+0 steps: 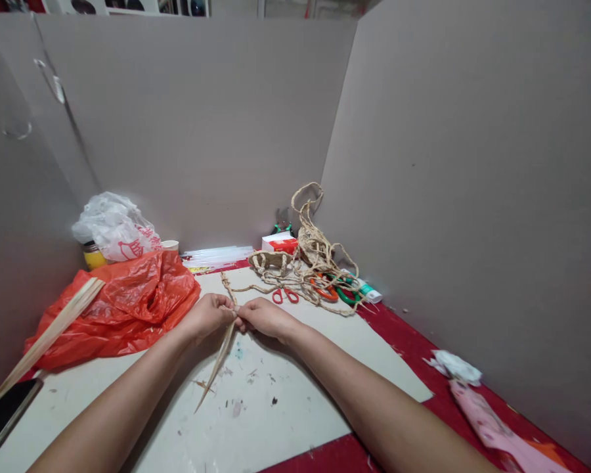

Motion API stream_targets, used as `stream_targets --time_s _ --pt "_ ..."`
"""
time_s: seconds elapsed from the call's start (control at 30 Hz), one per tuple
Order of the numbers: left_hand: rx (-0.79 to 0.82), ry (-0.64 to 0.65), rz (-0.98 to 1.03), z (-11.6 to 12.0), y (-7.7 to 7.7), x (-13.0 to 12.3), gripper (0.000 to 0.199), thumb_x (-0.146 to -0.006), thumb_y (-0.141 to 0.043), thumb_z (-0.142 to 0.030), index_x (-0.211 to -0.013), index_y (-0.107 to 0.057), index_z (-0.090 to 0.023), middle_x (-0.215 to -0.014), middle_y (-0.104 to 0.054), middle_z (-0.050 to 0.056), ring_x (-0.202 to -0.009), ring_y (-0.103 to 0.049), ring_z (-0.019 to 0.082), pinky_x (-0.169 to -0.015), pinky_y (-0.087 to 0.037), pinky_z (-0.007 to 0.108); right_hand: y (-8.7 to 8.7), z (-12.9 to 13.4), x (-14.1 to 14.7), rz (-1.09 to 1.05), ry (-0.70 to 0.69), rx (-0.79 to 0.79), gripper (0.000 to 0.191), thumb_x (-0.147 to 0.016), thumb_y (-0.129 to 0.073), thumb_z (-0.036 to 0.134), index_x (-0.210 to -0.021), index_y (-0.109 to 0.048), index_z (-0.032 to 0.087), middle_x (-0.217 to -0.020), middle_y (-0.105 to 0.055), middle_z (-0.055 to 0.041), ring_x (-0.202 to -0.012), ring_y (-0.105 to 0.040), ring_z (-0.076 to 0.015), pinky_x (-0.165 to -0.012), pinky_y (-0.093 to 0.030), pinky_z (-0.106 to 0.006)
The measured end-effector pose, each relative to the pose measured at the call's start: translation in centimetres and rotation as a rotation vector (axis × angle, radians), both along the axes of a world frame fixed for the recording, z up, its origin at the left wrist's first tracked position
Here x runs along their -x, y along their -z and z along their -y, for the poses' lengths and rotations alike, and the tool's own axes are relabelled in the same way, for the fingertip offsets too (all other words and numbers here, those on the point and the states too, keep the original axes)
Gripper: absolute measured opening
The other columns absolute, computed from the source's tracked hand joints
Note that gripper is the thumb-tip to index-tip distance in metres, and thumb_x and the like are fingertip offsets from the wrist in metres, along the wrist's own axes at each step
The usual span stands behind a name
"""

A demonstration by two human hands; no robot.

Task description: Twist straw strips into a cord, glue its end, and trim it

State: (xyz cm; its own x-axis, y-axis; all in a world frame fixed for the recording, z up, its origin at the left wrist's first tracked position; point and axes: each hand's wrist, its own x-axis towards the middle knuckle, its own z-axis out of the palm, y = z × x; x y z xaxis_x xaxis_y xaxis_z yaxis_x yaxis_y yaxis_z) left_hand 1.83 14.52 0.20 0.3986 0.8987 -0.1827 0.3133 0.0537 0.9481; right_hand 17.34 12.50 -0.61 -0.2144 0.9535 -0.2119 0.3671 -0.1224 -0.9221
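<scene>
A thin braided straw cord (pixel 249 288) runs from the tangled pile of cord (pixel 320 253) to my hands at the middle of the white board. My left hand (pixel 211 316) pinches the cord from the left. From the right, my right hand (pixel 262 316) pinches it at the same spot, and the fingertips of both hands meet. Loose flat straw ends (pixel 219 368) hang below the fingers toward me. The exact twist between the fingertips is hidden. Red-handled scissors (pixel 285 295) lie just beyond my right hand.
An orange plastic bag (pixel 138 302) carries a straw bundle (pixel 54 335) at left, beside a dark phone-like object (pixel 10 414). Orange-handled scissors (pixel 324 289) lie under the cord pile. Grey panels (pixel 217 131) enclose the board (pixel 285 420). A pink cloth (pixel 497 420) lies right.
</scene>
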Motion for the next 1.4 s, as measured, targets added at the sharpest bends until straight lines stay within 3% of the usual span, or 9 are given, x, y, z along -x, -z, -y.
stream_targets --time_s 0.13,0.37,0.5,0.6,0.8,0.97,1.1,1.23,1.4 --pt "-0.088 0.054 -0.109 0.3 -0.6 0.0 0.011 -0.059 -0.059 -0.021 -0.067 -0.060 -0.014 -0.063 -0.065 0.002 -0.056 -0.050 0.011 -0.052 -0.031 0.020 0.1 0.0 0.0 0.021 0.017 -0.050 0.022 -0.075 -0.058 0.020 -0.055 -0.063 0.014 -0.048 -0.054 0.0035 -0.044 -0.039 -0.0063 -0.047 -0.027 -0.020" --pt "-0.205 0.148 -0.410 0.8 -2.8 0.1 0.021 -0.070 -0.054 -0.030 -0.074 -0.067 -0.014 -0.047 -0.049 -0.005 -0.041 -0.031 0.008 -0.046 -0.024 0.022 -0.4 0.5 0.8 -0.035 0.109 0.017 0.021 -0.071 -0.055 0.018 -0.050 -0.057 0.016 -0.031 -0.035 0.0075 -0.030 -0.022 -0.0057 -0.038 -0.017 -0.023" --pt "-0.311 0.187 -0.594 0.9 -4.1 0.0 0.022 -0.072 -0.053 -0.027 -0.055 -0.060 -0.015 -0.050 -0.057 0.000 -0.046 -0.042 0.011 -0.050 -0.030 0.023 -0.8 0.9 1.1 -0.074 0.170 -0.008 0.020 -0.066 -0.056 0.013 -0.047 -0.057 0.016 -0.029 -0.031 0.0078 -0.032 -0.025 -0.0059 -0.039 -0.020 -0.023" --pt "-0.365 0.205 -0.704 1.8 -4.8 -0.2 0.024 -0.076 -0.048 -0.026 -0.058 -0.060 -0.016 -0.050 -0.060 0.003 -0.047 -0.049 0.014 -0.051 -0.032 0.024 -1.0 1.0 1.0 -0.113 0.163 0.008 0.019 -0.067 -0.056 0.013 -0.048 -0.057 0.016 -0.029 -0.029 0.0083 -0.032 -0.024 -0.0060 -0.038 -0.020 -0.022" --pt "-0.553 0.113 -0.891 5.5 -2.5 -1.6 0.028 -0.085 -0.041 -0.027 -0.096 -0.064 -0.014 -0.085 -0.069 0.016 -0.076 -0.061 0.026 -0.067 -0.037 0.031 -0.5 0.8 0.8 -0.217 0.086 0.089 0.025 -0.071 -0.053 0.019 -0.047 -0.044 0.019 -0.029 -0.030 0.0086 -0.027 -0.021 -0.0061 -0.031 -0.011 -0.021" --pt "-0.606 0.098 -0.995 8.0 -0.8 -1.3 0.031 -0.085 -0.038 -0.022 -0.105 -0.060 -0.012 -0.079 -0.067 0.017 -0.073 -0.062 0.029 -0.068 -0.037 0.036 -0.8 1.1 0.5 -0.284 0.023 0.120 0.025 -0.065 -0.056 0.010 -0.046 -0.043 0.018 -0.027 -0.029 0.0097 -0.026 -0.021 -0.0045 -0.028 -0.010 -0.019" --pt "-0.520 0.058 -0.753 7.1 -2.6 0.9 0.025 -0.084 -0.045 -0.034 -0.075 -0.061 -0.017 -0.069 -0.063 0.008 -0.070 -0.058 0.023 -0.067 -0.037 0.032 -1.0 1.0 -0.1 -0.348 -0.042 0.156 0.013 -0.068 -0.055 0.011 -0.056 -0.054 0.015 -0.030 -0.027 0.0114 -0.028 -0.017 -0.0037 -0.029 -0.011 -0.017" --pt "-0.142 -0.187 -0.143 4.6 -3.4 1.5 0.026 -0.072 -0.061 -0.035 -0.089 -0.058 -0.016 -0.077 -0.060 0.003 -0.078 -0.055 0.018 -0.074 -0.040 0.029 -0.7 0.7 -0.3 -0.394 -0.088 0.157 0.010 -0.073 -0.053 0.016 -0.063 -0.054 0.016 -0.034 -0.027 0.0121 -0.030 -0.017 -0.0038 -0.030 -0.013 -0.016" --pt "0.174 -0.011 0.018 3.0 -1.9 -0.2 0.021 -0.068 -0.058 -0.035 -0.074 -0.052 -0.015 -0.058 -0.045 -0.003 -0.051 -0.045 0.009 -0.051 -0.039 0.022 -0.7 0.7 -0.4 -0.336 -0.146 0.136 0.020 -0.073 -0.049 0.016 -0.054 -0.044 0.019 -0.034 -0.029 0.0110 -0.030 -0.016 -0.0039 -0.030 -0.011 -0.018"
